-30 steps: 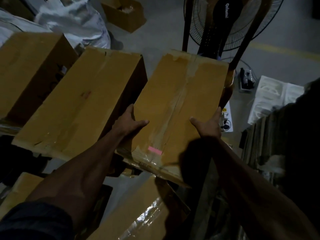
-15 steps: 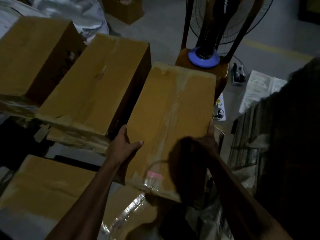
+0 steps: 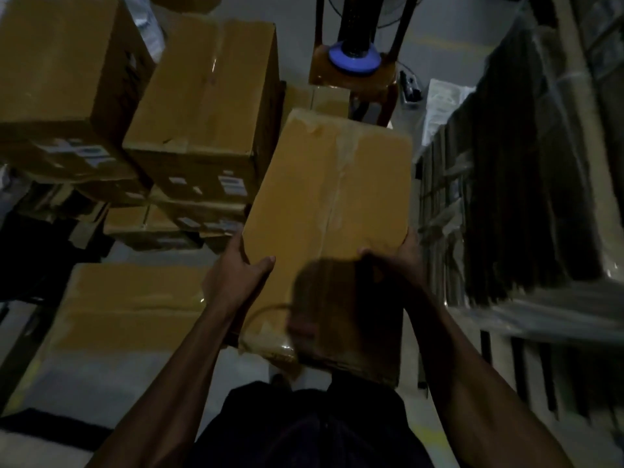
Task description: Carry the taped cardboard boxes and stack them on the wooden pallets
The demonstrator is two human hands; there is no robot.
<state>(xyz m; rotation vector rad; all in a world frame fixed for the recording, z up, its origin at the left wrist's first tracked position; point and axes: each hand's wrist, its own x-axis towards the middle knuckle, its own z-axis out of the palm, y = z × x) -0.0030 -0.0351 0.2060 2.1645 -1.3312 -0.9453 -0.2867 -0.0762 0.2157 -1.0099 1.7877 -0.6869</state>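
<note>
A brown taped cardboard box (image 3: pixel 331 197) is in the air in front of me, held lengthwise away from my body. My left hand (image 3: pixel 236 271) grips its left side near the close end, thumb lying on the top face. On the opposite side my right hand (image 3: pixel 405 258) grips the right edge, thumb on top. A dark shadow covers the box's near end. To the left, taped boxes stand stacked in piles (image 3: pixel 209 106). No wooden pallet is plainly visible in the dim light.
Another box pile (image 3: pixel 64 82) fills the far left, and a low box (image 3: pixel 131 305) lies at my lower left. A standing fan's blue base (image 3: pixel 353 59) rests on a wooden stool straight ahead. Dark wrapped goods on shelving (image 3: pixel 526 184) line the right side.
The box has come lower and closer to my body. My view has tilted down, so the stacks' front faces and the low box at my left now show.
</note>
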